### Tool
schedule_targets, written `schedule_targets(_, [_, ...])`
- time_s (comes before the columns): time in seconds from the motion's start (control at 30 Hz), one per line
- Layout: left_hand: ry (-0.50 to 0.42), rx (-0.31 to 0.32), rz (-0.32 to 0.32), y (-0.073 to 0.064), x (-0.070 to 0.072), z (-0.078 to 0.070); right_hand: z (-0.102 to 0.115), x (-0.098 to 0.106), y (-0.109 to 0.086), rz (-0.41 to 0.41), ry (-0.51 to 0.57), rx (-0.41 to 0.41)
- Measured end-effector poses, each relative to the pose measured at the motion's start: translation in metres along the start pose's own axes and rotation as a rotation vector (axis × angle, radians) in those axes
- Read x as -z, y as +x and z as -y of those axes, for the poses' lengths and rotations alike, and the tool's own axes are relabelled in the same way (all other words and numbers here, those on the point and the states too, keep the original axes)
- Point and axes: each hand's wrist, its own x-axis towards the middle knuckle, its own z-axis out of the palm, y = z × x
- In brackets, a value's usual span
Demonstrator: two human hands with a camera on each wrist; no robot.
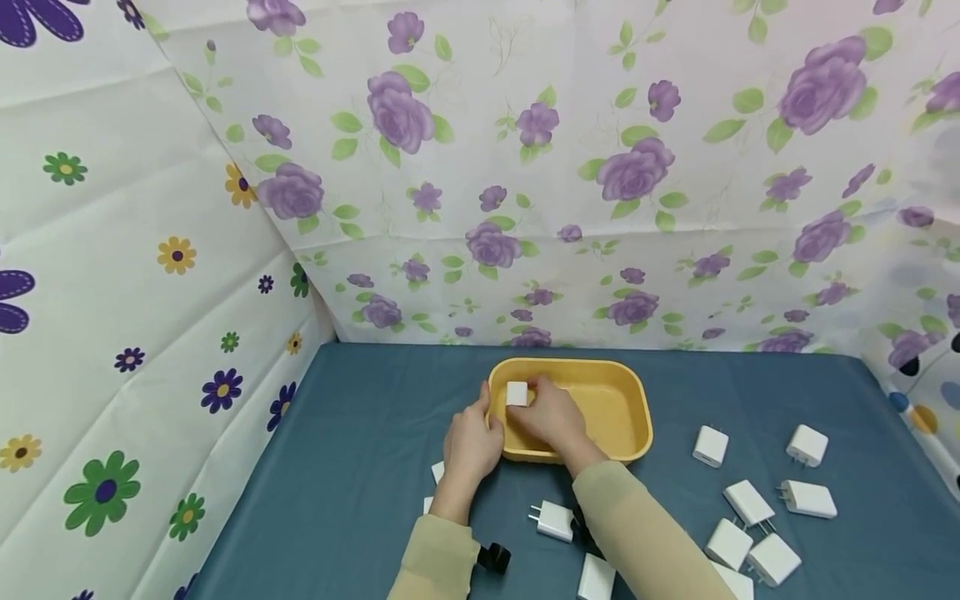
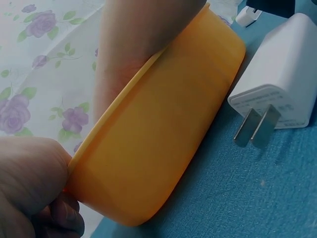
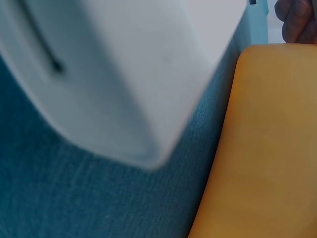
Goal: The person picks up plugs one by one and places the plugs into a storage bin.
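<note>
A yellow plastic tray stands near the back of the table. My left hand holds its left end; in the left wrist view that hand grips the tray's corner with curled fingers. My right hand reaches over the near rim into the tray and pinches a white plug-in charger at the left end of the inside. The right wrist view does not show the right hand's fingers; a blurred white charger on the table fills much of it.
Under my forearms lie a charger with its prongs out and another charger. Several more chargers are scattered at the right. Two are partly hidden behind the left wrist. Flowered sheets hang behind and at the left of the blue-covered table.
</note>
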Motion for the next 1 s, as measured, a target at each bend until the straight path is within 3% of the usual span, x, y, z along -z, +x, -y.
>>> schedule_targets(0.4, [-0.022,-0.011,-0.030,-0.0016,0.0016,-0.0012,0.0015,0.0016,-0.0017,-0.009,0.003,0.016])
schedule_targets(1.0, [-0.026,-0.007,-0.022,-0.0006,-0.0011,-0.0008,0.0020,0.0010,-0.0002,-0.004,-0.010,-0.012])
